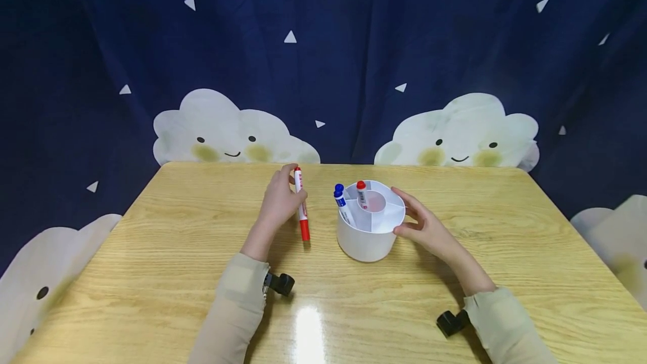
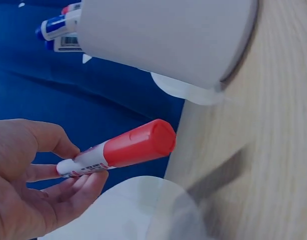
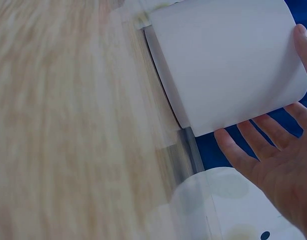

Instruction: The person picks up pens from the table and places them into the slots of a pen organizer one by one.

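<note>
white round holder (image 1: 369,240) holds a blue marker (image 1: 343,202) and red marker (image 1: 361,193).

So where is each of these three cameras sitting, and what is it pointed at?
Head: worn on the head, looking down at the table; both hands and sleeves show.
Left wrist: beside the left hand, which pinches a red marker.
Right wrist: beside the right hand, fingers open against the white holder.
Shared: all three show the white holder; the head view also shows the marker.
</note>
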Demonstrator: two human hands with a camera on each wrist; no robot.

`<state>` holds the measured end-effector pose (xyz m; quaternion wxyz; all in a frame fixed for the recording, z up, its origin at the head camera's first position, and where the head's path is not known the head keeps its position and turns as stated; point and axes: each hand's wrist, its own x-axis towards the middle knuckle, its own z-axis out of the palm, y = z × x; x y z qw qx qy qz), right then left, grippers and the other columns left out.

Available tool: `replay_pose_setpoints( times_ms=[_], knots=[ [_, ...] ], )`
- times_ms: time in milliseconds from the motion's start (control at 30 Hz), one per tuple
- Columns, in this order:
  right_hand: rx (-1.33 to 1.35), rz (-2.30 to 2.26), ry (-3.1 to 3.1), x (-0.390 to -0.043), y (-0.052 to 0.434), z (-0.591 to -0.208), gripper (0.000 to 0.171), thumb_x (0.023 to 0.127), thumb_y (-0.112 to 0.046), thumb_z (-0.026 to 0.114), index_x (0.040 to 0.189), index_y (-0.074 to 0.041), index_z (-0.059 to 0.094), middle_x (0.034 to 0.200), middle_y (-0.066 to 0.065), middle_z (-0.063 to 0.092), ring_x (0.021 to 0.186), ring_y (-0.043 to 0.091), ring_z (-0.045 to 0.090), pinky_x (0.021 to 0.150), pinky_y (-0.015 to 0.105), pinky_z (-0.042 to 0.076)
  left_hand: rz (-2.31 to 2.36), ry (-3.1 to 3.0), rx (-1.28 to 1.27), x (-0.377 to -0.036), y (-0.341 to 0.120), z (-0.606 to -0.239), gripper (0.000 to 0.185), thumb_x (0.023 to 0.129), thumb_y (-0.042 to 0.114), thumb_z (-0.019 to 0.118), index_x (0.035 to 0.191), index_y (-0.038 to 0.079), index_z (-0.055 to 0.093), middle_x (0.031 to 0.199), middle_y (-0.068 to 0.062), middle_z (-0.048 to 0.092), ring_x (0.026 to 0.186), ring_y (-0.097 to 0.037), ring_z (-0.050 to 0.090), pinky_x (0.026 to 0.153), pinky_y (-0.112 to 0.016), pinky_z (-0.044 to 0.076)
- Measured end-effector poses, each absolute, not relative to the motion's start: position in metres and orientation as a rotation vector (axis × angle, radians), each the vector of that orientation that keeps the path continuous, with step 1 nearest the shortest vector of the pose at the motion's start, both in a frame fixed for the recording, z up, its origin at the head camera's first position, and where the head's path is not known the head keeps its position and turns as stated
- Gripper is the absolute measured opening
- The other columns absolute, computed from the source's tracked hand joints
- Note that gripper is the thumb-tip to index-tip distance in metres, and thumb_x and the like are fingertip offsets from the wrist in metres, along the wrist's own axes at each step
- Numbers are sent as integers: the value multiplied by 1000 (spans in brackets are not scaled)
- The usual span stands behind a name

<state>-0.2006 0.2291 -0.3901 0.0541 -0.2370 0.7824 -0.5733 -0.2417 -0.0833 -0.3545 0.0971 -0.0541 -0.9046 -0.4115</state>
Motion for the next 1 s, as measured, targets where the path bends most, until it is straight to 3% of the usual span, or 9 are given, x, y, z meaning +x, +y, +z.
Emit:
replay_pose_setpoints(
  times_ms=[167, 567, 1000],
  knots=[
    [-718, -1736, 2389, -201, 229, -390, 72, 84, -8, 63, 144, -17, 24, 146, 12, 26, 117, 3, 42, 88, 22, 45, -1364, -2555, -200, -240, -83, -345, 59, 75, 4, 58, 131, 8, 41, 99, -12, 53, 66, -20, 54, 54, -24, 44],
    [-714, -1727, 2393, -200, 230, -392, 73, 84, -10, 63, 144, -18, 23, 145, 13, 27, 116, 2, 44, 88, 22, 45, -1645, -2279, -261, -225, -73, -322, 57, 76, 2, 61, 128, 14, 43, 101, -11, 52, 68, -20, 61, 54, -27, 53],
    [-722, -1725, 2398, -201, 231, -392, 72, 84, -9, 63, 144, -18, 24, 146, 11, 27, 117, 2, 44, 90, 26, 45, -1814, -2026, -514, -203, -49, -297, 58, 78, 0, 65, 129, 15, 42, 104, -12, 51, 73, -21, 61, 62, -27, 55]
  ],
)
